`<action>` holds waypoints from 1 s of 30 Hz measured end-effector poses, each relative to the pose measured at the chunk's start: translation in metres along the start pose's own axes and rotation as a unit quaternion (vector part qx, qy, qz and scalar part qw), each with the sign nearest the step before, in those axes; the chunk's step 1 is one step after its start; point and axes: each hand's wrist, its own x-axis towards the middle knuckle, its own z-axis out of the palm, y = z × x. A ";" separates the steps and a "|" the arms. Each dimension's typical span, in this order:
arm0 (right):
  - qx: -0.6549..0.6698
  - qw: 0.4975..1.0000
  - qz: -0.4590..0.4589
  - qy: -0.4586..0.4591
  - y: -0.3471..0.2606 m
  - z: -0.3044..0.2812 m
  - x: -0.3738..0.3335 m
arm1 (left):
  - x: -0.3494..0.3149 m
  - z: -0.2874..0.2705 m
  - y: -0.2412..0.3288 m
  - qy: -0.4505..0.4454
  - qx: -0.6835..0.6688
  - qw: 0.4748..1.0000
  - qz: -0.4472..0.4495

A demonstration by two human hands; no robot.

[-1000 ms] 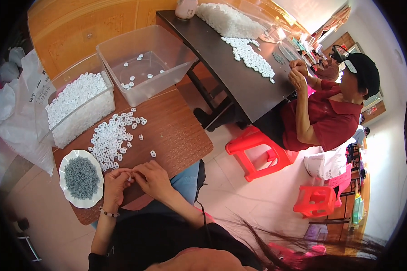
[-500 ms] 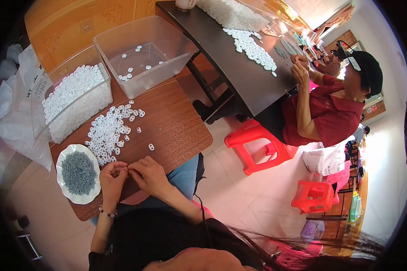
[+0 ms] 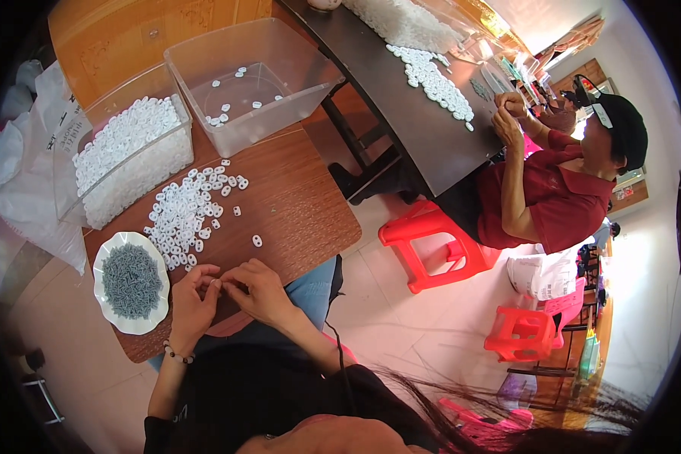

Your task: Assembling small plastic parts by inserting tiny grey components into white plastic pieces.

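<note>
Over the near edge of the brown wooden table, my left hand (image 3: 194, 304) is closed in a pinch, its fingers curled. Close on its right, my right hand (image 3: 263, 293) also has thumb and fingertips pressed together. What either hand holds is too small to make out. Left of my left hand, a white scalloped dish (image 3: 163, 301) carries a heap of small grey-blue pin-like pieces (image 3: 132, 281). Just beyond my hands lies a loose pile of white oval plastic pieces with two holes (image 3: 181, 208). One single white piece (image 3: 257, 240) lies apart, beyond my right hand.
A clear bin full of white pieces (image 3: 132, 155) and a nearly bare clear bin (image 3: 299, 91) stand at the far side. White bags (image 3: 38, 181) hang at the left. A co-worker in red (image 3: 548, 197) sits at a dark table (image 3: 401, 113), near a red stool (image 3: 435, 246).
My hands have drawn slightly apart, and the left hand's fingers have loosened a little. The whole view has shifted slightly. The piles look the same.
</note>
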 end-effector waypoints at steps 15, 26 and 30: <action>0.108 0.993 0.030 -0.023 -0.009 -0.009 0.004 | 0.006 -0.015 -0.007 -0.066 -0.212 0.972 -0.072; 0.066 0.997 0.005 0.048 -0.012 -0.006 0.002 | -0.001 -0.009 -0.012 -0.060 -0.279 0.947 -0.147; 0.068 0.997 -0.015 0.041 -0.013 -0.004 0.001 | -0.002 -0.012 -0.015 -0.071 -0.328 0.924 -0.183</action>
